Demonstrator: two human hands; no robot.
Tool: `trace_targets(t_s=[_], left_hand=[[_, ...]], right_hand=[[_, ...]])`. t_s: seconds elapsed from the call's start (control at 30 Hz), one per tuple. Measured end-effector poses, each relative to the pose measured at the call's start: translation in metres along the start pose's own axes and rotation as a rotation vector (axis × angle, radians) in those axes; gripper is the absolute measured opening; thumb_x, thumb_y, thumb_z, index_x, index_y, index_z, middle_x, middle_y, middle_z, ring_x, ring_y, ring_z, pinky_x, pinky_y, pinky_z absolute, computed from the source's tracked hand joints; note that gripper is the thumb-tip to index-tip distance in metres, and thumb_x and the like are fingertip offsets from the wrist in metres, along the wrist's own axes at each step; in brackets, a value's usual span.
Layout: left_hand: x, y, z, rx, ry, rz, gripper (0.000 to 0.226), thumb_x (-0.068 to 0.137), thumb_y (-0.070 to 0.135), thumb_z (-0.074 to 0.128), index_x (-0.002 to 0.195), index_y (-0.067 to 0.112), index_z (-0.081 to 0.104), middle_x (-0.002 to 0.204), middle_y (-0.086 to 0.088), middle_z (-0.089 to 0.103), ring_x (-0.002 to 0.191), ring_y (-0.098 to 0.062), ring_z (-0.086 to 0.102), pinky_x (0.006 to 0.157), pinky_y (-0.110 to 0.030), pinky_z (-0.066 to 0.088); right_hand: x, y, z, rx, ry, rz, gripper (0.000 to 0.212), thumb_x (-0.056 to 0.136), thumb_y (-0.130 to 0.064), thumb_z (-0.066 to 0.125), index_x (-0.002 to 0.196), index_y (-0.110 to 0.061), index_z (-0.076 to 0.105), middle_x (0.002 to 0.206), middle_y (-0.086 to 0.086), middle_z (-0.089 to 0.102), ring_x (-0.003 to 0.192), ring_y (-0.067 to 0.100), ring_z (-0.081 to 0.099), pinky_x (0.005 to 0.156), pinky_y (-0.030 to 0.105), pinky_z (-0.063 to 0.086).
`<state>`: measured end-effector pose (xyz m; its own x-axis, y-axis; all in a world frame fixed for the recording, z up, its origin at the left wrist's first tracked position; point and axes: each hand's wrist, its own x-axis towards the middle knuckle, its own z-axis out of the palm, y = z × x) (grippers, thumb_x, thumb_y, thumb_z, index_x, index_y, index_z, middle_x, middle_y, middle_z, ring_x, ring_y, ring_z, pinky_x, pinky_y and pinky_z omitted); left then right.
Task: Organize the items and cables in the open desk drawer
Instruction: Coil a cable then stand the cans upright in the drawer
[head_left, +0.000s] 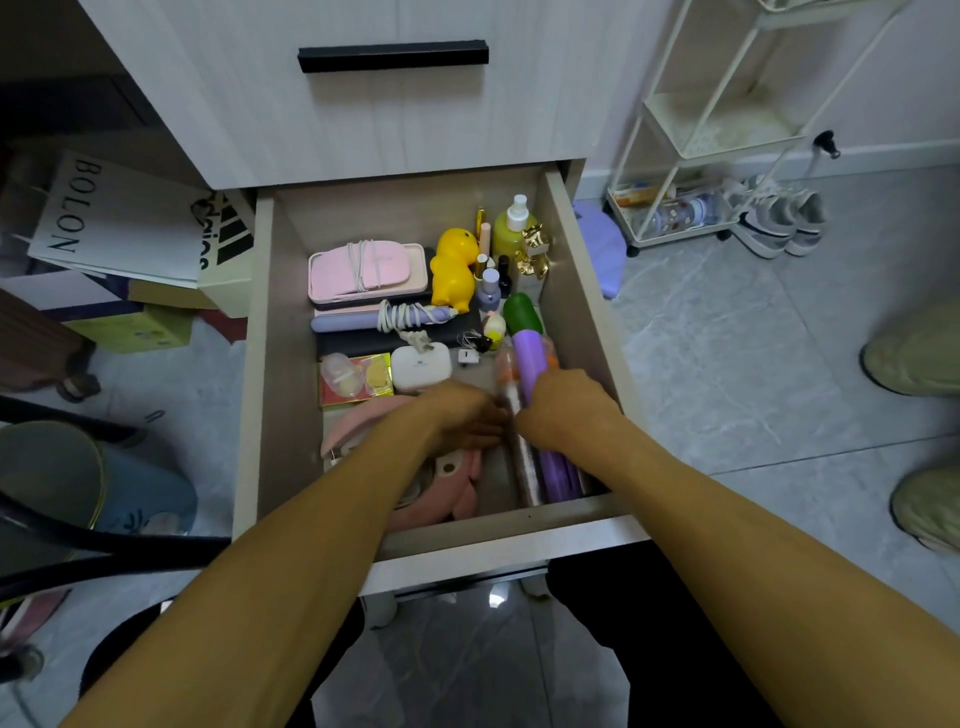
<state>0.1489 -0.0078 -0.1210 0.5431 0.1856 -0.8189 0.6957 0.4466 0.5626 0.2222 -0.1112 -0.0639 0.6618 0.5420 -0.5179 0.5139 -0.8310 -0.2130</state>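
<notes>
I am reaching with both hands into the open pale wooden drawer (262, 332), near its front right part. My right hand (563, 410) is curled around a long lilac plastic tube (530, 364) that lies along the right wall of the drawer, with a green rounded cap (522, 314) just beyond its far end. Beside it, touching, lies a slim shiny silver stick (522, 467), and both reach almost to the front edge. My left hand (465, 418) lies flat beside them with its back up; its fingers seem straight and pressing down, but their tips are hidden, so I cannot say surely whether they hold anything. Under my left forearm is a soft pink fabric pouch (457, 493) at the front left corner.

The far half looks already in order: a pink flat case wrapped in white cable (366, 270) at the far left, a yellow duck toy (454, 270) in the middle, and small bottles in the far right corner.

I judge the step now is to line up the long things against the right wall. To do it well, I should push them together parallel to the wall, keep the left hand as a stop so they do not roll, and not knock the small bottles behind the green cap.
</notes>
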Motion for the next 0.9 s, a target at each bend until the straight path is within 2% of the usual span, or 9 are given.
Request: trace_targets(t_s=[0.1, 0.17, 0.27, 0.33, 0.43, 0.57, 0.7, 0.8, 0.9], left_hand=[[-0.004, -0.001, -0.001, 0.005, 0.008, 0.045, 0.017, 0.096, -0.005, 0.045, 0.098, 0.005, 0.059, 0.089, -0.014, 0.063, 0.076, -0.019, 0.062, 0.061, -0.021, 0.055], [-0.007, -0.001, -0.005, 0.023, 0.057, 0.065, 0.014, 0.095, -0.003, 0.049, 0.092, 0.004, 0.061, 0.091, -0.017, 0.066, 0.076, -0.022, 0.065, 0.066, -0.024, 0.056], [-0.013, 0.004, -0.016, -0.053, 0.165, 0.112, 0.012, 0.094, 0.01, 0.058, 0.096, 0.001, 0.065, 0.102, -0.022, 0.069, 0.08, -0.024, 0.069, 0.068, -0.028, 0.059], [-0.021, 0.009, -0.021, -0.146, 0.12, 0.136, 0.022, 0.096, 0.025, 0.059, 0.098, 0.005, 0.066, 0.099, -0.018, 0.072, 0.081, -0.023, 0.071, 0.068, -0.029, 0.059], [-0.03, 0.007, -0.025, -0.031, 0.067, 0.182, 0.032, 0.092, 0.041, 0.063, 0.106, 0.013, 0.068, 0.096, -0.008, 0.075, 0.081, -0.021, 0.073, 0.071, -0.03, 0.057], [-0.028, -0.001, -0.022, 0.043, 0.071, 0.206, 0.026, 0.092, 0.031, 0.066, 0.11, 0.014, 0.067, 0.093, -0.011, 0.073, 0.079, -0.022, 0.071, 0.074, -0.032, 0.058], [-0.018, 0.001, -0.015, 0.096, 0.169, 0.168, 0.028, 0.09, 0.022, 0.066, 0.111, 0.003, 0.066, 0.082, -0.013, 0.07, 0.068, -0.022, 0.068, 0.063, -0.027, 0.059], [-0.01, 0.004, -0.016, 0.212, 0.262, 0.151, 0.029, 0.086, 0.021, 0.071, 0.105, -0.001, 0.066, 0.077, -0.014, 0.069, 0.06, -0.021, 0.068, 0.057, -0.027, 0.06], [-0.005, 0.004, -0.016, 0.319, 0.278, 0.153, 0.024, 0.084, 0.018, 0.075, 0.093, -0.002, 0.067, 0.074, -0.017, 0.069, 0.056, -0.021, 0.068, 0.057, -0.03, 0.061]], right_hand=[[-0.001, 0.001, -0.001, 0.04, -0.032, -0.012, 0.042, 0.088, -0.026, 0.06, 0.12, 0.0, 0.053, 0.118, 0.018, 0.058, 0.1, 0.033, 0.061, 0.07, 0.031, 0.045], [0.001, 0.002, -0.002, 0.118, -0.085, -0.003, 0.042, 0.088, -0.026, 0.059, 0.121, 0.0, 0.052, 0.115, 0.018, 0.059, 0.095, 0.031, 0.06, 0.07, 0.03, 0.045], [0.006, 0.001, -0.007, 0.205, -0.203, -0.004, 0.027, 0.088, -0.024, 0.057, 0.099, 0.0, 0.064, 0.087, 0.011, 0.067, 0.079, 0.027, 0.063, 0.061, 0.027, 0.048], [0.01, 0.002, -0.012, 0.273, -0.286, 0.008, 0.022, 0.087, -0.023, 0.059, 0.077, -0.004, 0.064, 0.068, 0.007, 0.066, 0.057, 0.024, 0.056, 0.048, 0.024, 0.044], [0.013, 0.001, -0.012, 0.364, -0.377, 0.003, 0.025, 0.087, -0.026, 0.065, 0.077, -0.004, 0.061, 0.061, 0.007, 0.055, 0.046, 0.019, 0.042, 0.041, 0.021, 0.034], [0.013, -0.004, -0.01, 0.386, -0.403, -0.068, 0.023, 0.089, -0.028, 0.066, 0.085, -0.006, 0.062, 0.06, 0.006, 0.052, 0.045, 0.017, 0.042, 0.043, 0.022, 0.034], [0.015, 0.0, -0.006, 0.288, -0.345, -0.121, 0.026, 0.09, -0.024, 0.066, 0.07, -0.008, 0.062, 0.046, -0.005, 0.059, 0.038, 0.006, 0.051, 0.04, 0.015, 0.04], [0.02, 0.003, -0.002, 0.257, -0.138, -0.13, 0.024, 0.093, -0.024, 0.058, 0.097, -0.001, 0.059, 0.088, 0.011, 0.068, 0.08, 0.021, 0.064, 0.064, 0.024, 0.045], [0.024, 0.002, 0.004, 0.326, 0.031, -0.085, 0.037, 0.095, -0.033, 0.055, 0.116, -0.003, 0.049, 0.108, 0.017, 0.061, 0.088, 0.03, 0.062, 0.065, 0.027, 0.043]])
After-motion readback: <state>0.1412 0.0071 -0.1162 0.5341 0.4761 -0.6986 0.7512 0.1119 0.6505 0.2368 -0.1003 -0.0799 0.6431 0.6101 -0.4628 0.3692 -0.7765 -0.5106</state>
